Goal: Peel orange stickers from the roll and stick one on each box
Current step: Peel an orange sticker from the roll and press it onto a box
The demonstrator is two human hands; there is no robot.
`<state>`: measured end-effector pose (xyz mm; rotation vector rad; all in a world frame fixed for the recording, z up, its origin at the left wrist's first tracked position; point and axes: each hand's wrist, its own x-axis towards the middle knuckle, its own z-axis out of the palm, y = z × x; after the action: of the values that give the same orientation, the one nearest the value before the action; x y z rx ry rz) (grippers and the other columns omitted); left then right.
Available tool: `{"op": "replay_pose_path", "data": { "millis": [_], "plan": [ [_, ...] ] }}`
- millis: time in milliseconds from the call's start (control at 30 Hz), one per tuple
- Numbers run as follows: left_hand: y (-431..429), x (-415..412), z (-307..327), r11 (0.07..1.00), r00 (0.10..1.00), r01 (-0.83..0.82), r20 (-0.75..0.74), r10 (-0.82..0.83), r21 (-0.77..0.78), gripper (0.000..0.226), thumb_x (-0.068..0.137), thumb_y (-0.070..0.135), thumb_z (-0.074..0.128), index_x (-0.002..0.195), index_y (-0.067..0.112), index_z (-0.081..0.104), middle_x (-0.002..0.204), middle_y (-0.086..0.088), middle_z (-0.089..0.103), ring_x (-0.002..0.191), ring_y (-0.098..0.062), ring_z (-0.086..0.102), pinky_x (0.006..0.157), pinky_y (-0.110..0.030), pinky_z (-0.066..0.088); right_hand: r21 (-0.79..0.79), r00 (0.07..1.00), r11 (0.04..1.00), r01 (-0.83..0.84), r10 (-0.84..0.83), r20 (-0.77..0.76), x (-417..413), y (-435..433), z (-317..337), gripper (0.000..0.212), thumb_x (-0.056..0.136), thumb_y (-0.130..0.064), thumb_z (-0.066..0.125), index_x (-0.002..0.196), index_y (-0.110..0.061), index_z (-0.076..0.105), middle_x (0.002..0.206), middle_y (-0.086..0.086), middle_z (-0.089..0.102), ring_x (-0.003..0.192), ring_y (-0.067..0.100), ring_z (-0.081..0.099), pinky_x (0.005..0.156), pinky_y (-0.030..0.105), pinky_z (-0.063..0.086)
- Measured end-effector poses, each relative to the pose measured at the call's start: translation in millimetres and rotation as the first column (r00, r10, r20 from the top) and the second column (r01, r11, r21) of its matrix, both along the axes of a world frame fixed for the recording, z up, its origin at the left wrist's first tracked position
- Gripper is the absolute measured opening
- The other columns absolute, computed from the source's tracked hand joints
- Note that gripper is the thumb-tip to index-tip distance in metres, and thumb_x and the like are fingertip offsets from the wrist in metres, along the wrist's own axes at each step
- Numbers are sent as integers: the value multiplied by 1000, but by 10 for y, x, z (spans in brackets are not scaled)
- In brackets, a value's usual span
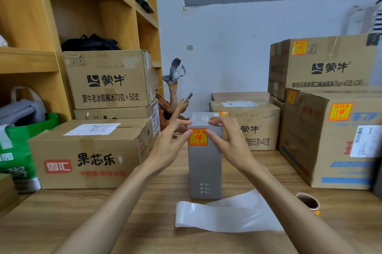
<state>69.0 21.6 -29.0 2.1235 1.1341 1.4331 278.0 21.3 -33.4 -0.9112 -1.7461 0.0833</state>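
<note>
Orange sticker [198,137] sits high on the near face of a tall grey box [204,169], which stands upright mid-table [144,212]. The left hand [169,144] and right hand [229,140] flank it, fingers laid fairly straight over the box's top edge, each thumb pressing one side edge of the sticker; neither hand wraps round anything. Near right lies the sticker roll [308,203], its clear backing strip [223,217] trailing just in front of the box. Cardboard cartons [330,146] at far right already carry orange stickers.

The upright grey box [205,162] looks matt, smooth card; its orange sticker [198,137] glossy paper; the backing strip [223,217] translucent, shiny film; the table [144,222] grained wood; surrounding cartons [86,156] plain brown cardboard.
</note>
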Motion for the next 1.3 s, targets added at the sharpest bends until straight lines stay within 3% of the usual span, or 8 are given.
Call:
{"op": "replay_pose_path", "data": {
  "millis": [200, 300, 433, 633, 700, 767, 1000, 1300],
  "plan": [
    [48, 21, 53, 992, 994, -106, -6, 106, 74, 24, 99, 23, 64, 123, 24, 67, 112, 0, 61, 97, -1, 57, 75, -3, 39, 83, 963, 976, 204, -215, 161, -41, -172, 6, 35, 93, -45, 60, 123, -29, 66, 130, -10, 60, 122, 13, 45, 100, 40, 38],
    [76, 56, 62, 965, 972, -231, -5, 233, 120, 6, 95, 22, 68, 99, 24, 64, 95, -2, 60, 86, -8, 56, 69, -12, 39, 76, 940, 976, 203, -216, 265, -64, -296, 58, 42, 92, -47, 60, 130, -31, 62, 136, -8, 56, 128, 13, 40, 105, 38, 34],
    [-48, 167, -83, 956, 958, -278, -41, 283, 93, 9, 97, 30, 64, 103, 23, 63, 88, 7, 64, 80, -6, 60, 69, -24, 44, 31, 973, 986, 165, -168, 158, 77, -355, 138, 44, 90, -42, 67, 132, -29, 60, 143, -8, 51, 135, 10, 37, 107, 32, 28],
    [-285, 316, -437, 969, 951, -247, -195, 238, -23, 60, 91, 61, 61, 140, 27, 50, 128, 9, 60, 103, -11, 63, 74, -22, 47, -333, 968, 929, 162, -214, -127, 485, -174, -1, 70, 84, -48, 73, 141, -16, 48, 141, 1, 52, 125, 12, 46, 103, 37, 42],
    [-238, 348, -529, 964, 939, -253, -261, 225, -79, 88, 82, 76, 59, 152, 28, 37, 146, 7, 52, 122, -17, 58, 92, -35, 53, -491, 981, 867, 82, -156, -111, 543, -73, -152, 83, 80, -52, 76, 145, -13, 42, 142, -1, 51, 130, 17, 48, 100, 37, 44],
    [-174, 377, -582, 958, 942, -251, -264, 209, -136, 105, 72, 88, 55, 156, 32, 28, 154, 5, 46, 133, -18, 52, 101, -48, 52, -559, 985, 827, -52, -51, -167, 567, 2, -293, 71, 79, -47, 79, 137, -16, 50, 130, -3, 62, 121, 16, 58, 93, 33, 51],
    [-51, 545, -493, 979, 974, -153, -190, 126, -133, 82, 85, 38, 76, 154, 32, 31, 143, 7, 56, 125, -17, 57, 97, -38, 51, -473, 978, 879, -65, -38, -205, 592, 58, -356, 39, 83, -29, 78, 116, -19, 61, 106, -10, 69, 97, 7, 66, 78, 30, 57],
    [-61, 1168, -23, 1000, 991, 6, -132, -10, -31, 68, 88, 36, 75, 147, 37, 42, 132, 12, 63, 116, -8, 60, 91, -30, 51, -300, 972, 936, 184, -218, -86, 1337, -346, 101, 51, 80, -46, 75, 123, -26, 57, 113, -13, 70, 95, 6, 67, 81, 43, 58]
  ]
}}
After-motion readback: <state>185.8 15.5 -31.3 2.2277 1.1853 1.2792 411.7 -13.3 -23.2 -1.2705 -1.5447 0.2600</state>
